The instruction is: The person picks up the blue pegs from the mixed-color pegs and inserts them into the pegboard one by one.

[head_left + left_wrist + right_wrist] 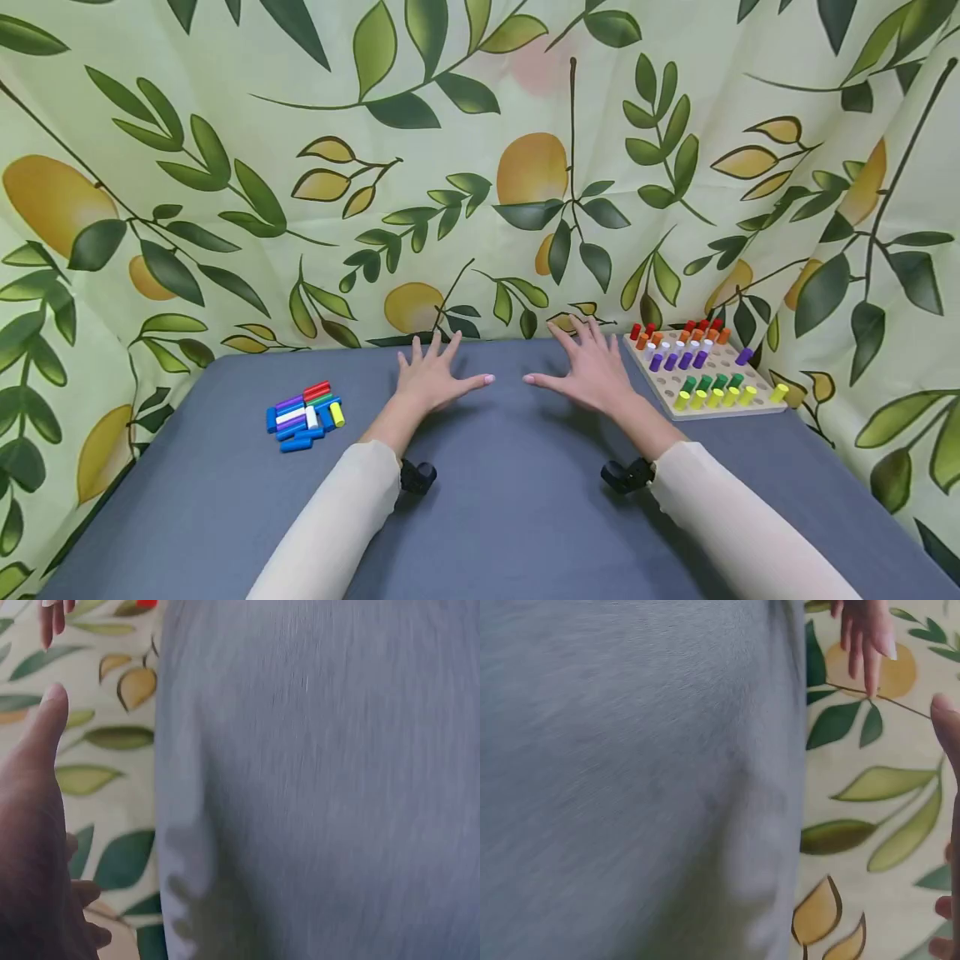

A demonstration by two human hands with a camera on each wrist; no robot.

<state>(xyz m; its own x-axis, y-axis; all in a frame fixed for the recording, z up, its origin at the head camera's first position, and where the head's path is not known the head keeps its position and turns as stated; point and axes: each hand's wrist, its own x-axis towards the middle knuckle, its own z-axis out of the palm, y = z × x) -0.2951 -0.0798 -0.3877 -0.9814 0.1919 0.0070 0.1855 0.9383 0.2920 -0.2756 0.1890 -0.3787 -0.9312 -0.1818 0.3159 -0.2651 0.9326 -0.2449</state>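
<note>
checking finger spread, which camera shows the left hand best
The head view: it shows the whole left hand, thumb and fingers spread. The left wrist view shows it dark, cropped at left; the right wrist view shows it cropped at the top.

Matt, woven-looking cloth (322,787) covers the desk (510,542); the pegboard (723,360) near its far right corner looks wooden, the loose pegs (311,417) smooth, glossy.

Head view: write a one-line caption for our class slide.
Spread left hand and right hand hover above a grey table, between loose coloured pegs and a partly filled pegboard.
</note>
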